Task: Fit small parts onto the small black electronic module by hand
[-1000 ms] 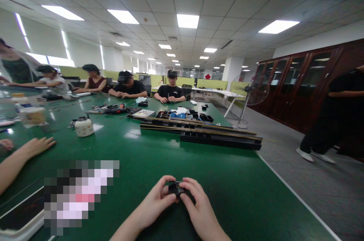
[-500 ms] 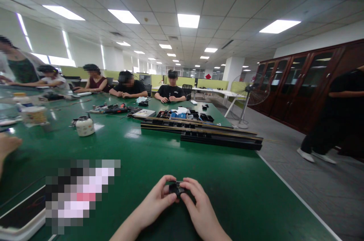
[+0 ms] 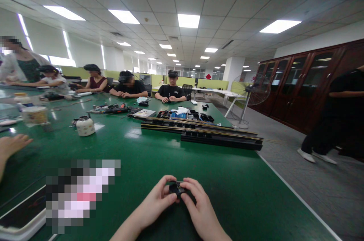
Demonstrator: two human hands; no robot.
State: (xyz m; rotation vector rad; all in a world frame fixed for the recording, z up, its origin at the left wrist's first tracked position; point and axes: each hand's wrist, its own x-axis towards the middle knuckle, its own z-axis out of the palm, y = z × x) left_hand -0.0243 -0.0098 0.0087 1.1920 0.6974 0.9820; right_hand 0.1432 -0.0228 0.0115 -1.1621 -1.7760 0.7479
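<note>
I held a small black part (image 3: 176, 188) between both hands, low over the near edge of the green desk (image 3: 159, 157). My left hand (image 3: 157, 200) gripped it from the left, thumb and forefinger curled around its side. My right hand (image 3: 199, 210) pinched it from the right, with the fingertips closed on its top edge. The two hands nearly met around the part, so most of it was hidden and I could not tell its exact shape. I also could not tell whether it touched the desk or sat just above it.

Farther up the desk, well apart from my hands, lay a bundle of long black rails (image 3: 216, 138), running slantwise towards the right edge. To the left of them stood a small white jar (image 3: 85, 126), and beyond that a paper tub (image 3: 34, 115). A phone (image 3: 19, 216) lay at the near left corner. Another person's hand (image 3: 13, 145) rested open on the desk at the far left. Several people sat around the far end of the desk, behind scattered tools (image 3: 113, 109). On the right, off the desk, a standing fan (image 3: 253, 93) stood before dark wooden cabinets (image 3: 298, 85), and a person in black (image 3: 335, 116) was on the floor there.
</note>
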